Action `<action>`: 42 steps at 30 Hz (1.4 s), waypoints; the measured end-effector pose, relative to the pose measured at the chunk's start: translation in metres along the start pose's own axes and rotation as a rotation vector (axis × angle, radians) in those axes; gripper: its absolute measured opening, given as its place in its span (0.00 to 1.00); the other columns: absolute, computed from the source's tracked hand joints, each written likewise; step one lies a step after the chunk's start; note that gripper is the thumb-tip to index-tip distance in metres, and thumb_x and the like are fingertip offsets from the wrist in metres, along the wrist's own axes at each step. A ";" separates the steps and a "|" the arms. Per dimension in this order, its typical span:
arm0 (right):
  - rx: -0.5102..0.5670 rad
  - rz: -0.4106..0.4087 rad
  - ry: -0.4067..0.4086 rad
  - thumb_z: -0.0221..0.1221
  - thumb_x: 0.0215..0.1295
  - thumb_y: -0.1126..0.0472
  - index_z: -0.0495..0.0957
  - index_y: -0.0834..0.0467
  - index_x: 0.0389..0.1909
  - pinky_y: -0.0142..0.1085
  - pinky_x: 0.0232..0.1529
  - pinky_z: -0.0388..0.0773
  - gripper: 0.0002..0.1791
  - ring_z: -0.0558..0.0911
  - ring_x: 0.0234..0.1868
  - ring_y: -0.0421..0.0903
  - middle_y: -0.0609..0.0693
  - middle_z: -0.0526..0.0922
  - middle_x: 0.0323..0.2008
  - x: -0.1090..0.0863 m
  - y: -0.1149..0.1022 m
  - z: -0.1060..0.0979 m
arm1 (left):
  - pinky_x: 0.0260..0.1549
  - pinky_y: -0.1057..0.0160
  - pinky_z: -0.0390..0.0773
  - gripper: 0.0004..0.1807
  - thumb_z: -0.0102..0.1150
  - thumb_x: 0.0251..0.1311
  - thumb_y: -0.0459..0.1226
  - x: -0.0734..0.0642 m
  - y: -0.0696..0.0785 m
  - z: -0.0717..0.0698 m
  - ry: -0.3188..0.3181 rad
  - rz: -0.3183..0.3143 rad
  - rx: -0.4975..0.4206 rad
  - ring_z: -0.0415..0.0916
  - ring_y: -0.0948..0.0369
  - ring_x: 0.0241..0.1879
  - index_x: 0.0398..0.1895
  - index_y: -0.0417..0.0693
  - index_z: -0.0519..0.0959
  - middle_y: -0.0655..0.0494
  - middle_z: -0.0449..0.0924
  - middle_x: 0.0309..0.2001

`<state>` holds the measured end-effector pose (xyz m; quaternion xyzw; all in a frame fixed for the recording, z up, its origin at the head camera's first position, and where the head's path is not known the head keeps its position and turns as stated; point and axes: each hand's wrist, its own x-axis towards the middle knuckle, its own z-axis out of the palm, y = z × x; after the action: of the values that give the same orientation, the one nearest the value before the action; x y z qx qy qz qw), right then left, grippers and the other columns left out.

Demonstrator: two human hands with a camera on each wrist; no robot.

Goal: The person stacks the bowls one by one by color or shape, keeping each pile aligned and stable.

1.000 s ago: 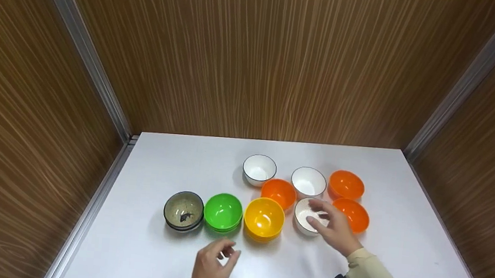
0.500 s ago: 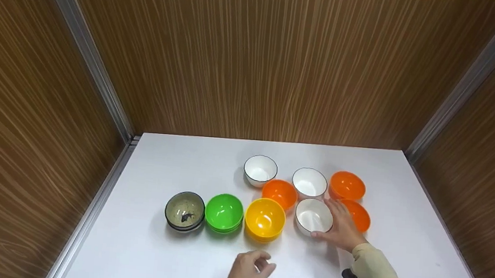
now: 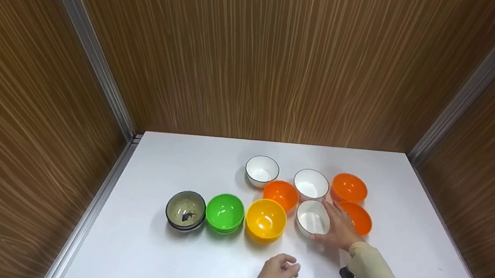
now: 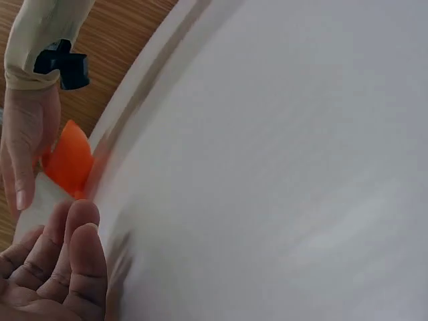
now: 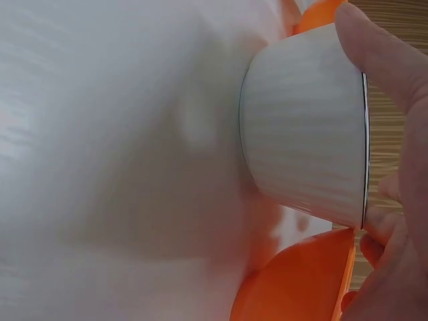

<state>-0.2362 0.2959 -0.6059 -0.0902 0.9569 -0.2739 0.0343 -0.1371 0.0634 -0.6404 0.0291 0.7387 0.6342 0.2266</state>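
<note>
My right hand (image 3: 339, 230) holds a white bowl (image 3: 310, 218) with a dark rim at its right side. In the right wrist view the thumb lies at the edge of this white bowl (image 5: 304, 127), and other fingers bend at the far side of the rim. An orange bowl (image 3: 359, 222) sits just behind that hand, partly hidden by it. My left hand (image 3: 278, 274) hovers over the front of the table with loosely bent fingers and holds nothing. In the left wrist view its fingers (image 4: 85, 257) curl upward.
Left of the held bowl stand yellow bowls (image 3: 266, 221), green bowls (image 3: 225, 213) and dark speckled bowls (image 3: 185, 209), all stacked. Behind are white bowls (image 3: 262, 169) (image 3: 311, 184) and orange bowls (image 3: 281, 195) (image 3: 349, 188). Wood-grain panels (image 3: 272, 60) enclose the white table (image 3: 165, 261).
My right hand has come down from above the near white bowl to its right rim and taken hold. My left hand has moved right along the table's front.
</note>
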 end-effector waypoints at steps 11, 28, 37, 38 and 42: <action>-0.028 -0.054 0.038 0.73 0.37 0.34 0.57 0.59 0.72 0.64 0.66 0.46 0.63 0.54 0.71 0.63 0.63 0.59 0.71 -0.002 -0.001 0.004 | 0.32 0.62 0.82 0.16 0.51 0.69 0.44 0.030 0.009 0.021 0.075 -0.148 -0.237 0.80 0.60 0.30 0.50 0.41 0.74 0.53 0.81 0.32; -0.034 -0.055 -0.022 0.69 0.29 0.24 0.56 0.53 0.73 0.67 0.63 0.51 0.68 0.51 0.73 0.59 0.54 0.60 0.71 -0.006 -0.018 0.008 | 0.30 0.61 0.82 0.21 0.50 0.68 0.53 0.051 0.019 0.032 0.156 -0.188 -0.189 0.83 0.58 0.28 0.41 0.45 0.81 0.54 0.82 0.31; -0.040 -0.094 0.000 0.69 0.28 0.24 0.57 0.54 0.73 0.66 0.63 0.52 0.69 0.53 0.72 0.59 0.55 0.61 0.71 -0.006 -0.017 0.008 | 0.30 0.59 0.82 0.24 0.45 0.69 0.56 0.055 0.020 0.031 0.133 -0.179 -0.161 0.83 0.56 0.27 0.43 0.47 0.81 0.52 0.83 0.30; -0.040 -0.103 0.004 0.69 0.28 0.24 0.58 0.54 0.73 0.66 0.63 0.52 0.68 0.54 0.72 0.59 0.55 0.62 0.71 -0.006 -0.016 0.009 | 0.30 0.59 0.83 0.25 0.44 0.69 0.56 0.055 0.020 0.030 0.129 -0.176 -0.159 0.83 0.56 0.27 0.43 0.47 0.81 0.52 0.84 0.30; -0.025 -0.114 -0.009 0.69 0.28 0.25 0.58 0.53 0.72 0.66 0.63 0.52 0.68 0.54 0.72 0.59 0.55 0.62 0.71 -0.004 -0.017 0.009 | 0.30 0.58 0.83 0.24 0.43 0.70 0.56 0.055 0.018 0.029 0.119 -0.173 -0.159 0.83 0.56 0.27 0.43 0.48 0.80 0.52 0.83 0.30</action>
<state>-0.2285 0.2776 -0.6046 -0.1462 0.9535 -0.2628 0.0219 -0.1802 0.1119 -0.6421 -0.0904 0.6981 0.6693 0.2375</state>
